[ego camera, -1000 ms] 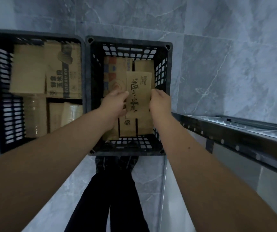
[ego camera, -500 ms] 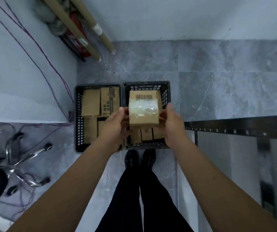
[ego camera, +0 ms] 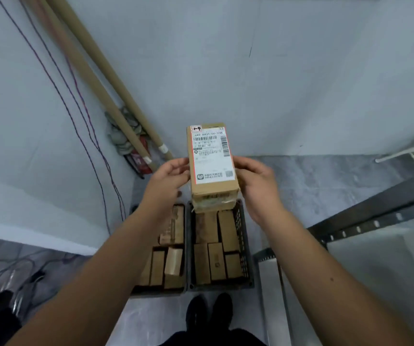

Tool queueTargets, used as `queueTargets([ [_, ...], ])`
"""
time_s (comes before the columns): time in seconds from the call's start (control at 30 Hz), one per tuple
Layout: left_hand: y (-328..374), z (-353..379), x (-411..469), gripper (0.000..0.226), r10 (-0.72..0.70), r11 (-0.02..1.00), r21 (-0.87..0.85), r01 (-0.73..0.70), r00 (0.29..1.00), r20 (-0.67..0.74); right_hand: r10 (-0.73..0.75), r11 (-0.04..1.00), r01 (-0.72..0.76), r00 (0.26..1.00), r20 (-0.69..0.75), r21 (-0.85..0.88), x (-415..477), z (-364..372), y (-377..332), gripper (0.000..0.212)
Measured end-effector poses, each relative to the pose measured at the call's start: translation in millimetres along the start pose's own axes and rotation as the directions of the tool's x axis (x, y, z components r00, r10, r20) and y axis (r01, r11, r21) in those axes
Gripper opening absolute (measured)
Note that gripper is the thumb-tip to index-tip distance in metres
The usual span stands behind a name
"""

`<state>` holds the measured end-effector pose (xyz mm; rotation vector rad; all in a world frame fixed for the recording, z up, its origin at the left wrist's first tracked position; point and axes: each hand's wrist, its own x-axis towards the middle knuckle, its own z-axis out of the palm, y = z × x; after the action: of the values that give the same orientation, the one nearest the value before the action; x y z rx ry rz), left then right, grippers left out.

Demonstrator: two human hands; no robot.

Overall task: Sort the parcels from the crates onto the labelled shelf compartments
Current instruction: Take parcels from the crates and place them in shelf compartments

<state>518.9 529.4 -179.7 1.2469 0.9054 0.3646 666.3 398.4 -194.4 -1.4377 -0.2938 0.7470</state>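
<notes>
Grey marble floor [ego camera: 325, 186] and a plain white wall [ego camera: 275, 71] here. The black right crate [ego camera: 243, 245] sits on the floor, packed with boxes. The parcel [ego camera: 212, 161] is up in the air just above its far end, label facing up. The left hand [ego camera: 168, 178] and right hand [ego camera: 258, 183] grip its long sides, fingers curled round the edges. Another crate [ego camera: 158, 292] sits tight against the right crate's left side, and a metal shelf frame [ego camera: 375, 218] is off to its right.

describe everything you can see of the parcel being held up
The parcel is an oblong brown cardboard box, its top face covered by a white, red-edged shipping label with barcodes; clear tape wraps the near end. It is held above the right crate, the left hand gripping its left side, the right hand its right.
</notes>
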Motion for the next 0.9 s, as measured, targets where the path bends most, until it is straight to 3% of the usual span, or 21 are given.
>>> queueTargets([
  [0.2,67.2,11.7,-6.5,0.033,0.188,0.981,-0.044,-0.188,0.982,0.000,-0.200,0.979,0.199,0.980,0.006,0.035,-1.1,1.1,-72.3,0.028],
  [0.43,107.3,30.3,-17.0,0.014,0.307,0.945,-0.123,-0.304,0.952,-0.001,-0.322,0.936,0.322,0.947,-0.026,0.143,-1.8,0.3,-110.6,0.016],
  [0.57,110.9,30.8,-12.1,0.018,0.321,0.941,-0.127,-0.314,0.946,0.044,-0.360,0.919,0.361,0.932,-0.036,0.159,-4.3,-1.0,-111.8,0.020],
  [0.67,112.6,30.5,-8.4,0.022,0.331,0.941,-0.114,-0.318,0.937,0.112,-0.375,0.913,0.382,0.924,-0.073,0.142,-11.0,-3.6,-111.1,0.005],
  [0.9,105.1,28.6,-2.0,0.034,0.297,0.955,-0.095,-0.282,0.880,0.370,-0.337,0.938,0.345,0.879,-0.337,-0.038,-48.8,0.1,-86.5,0.040],
])
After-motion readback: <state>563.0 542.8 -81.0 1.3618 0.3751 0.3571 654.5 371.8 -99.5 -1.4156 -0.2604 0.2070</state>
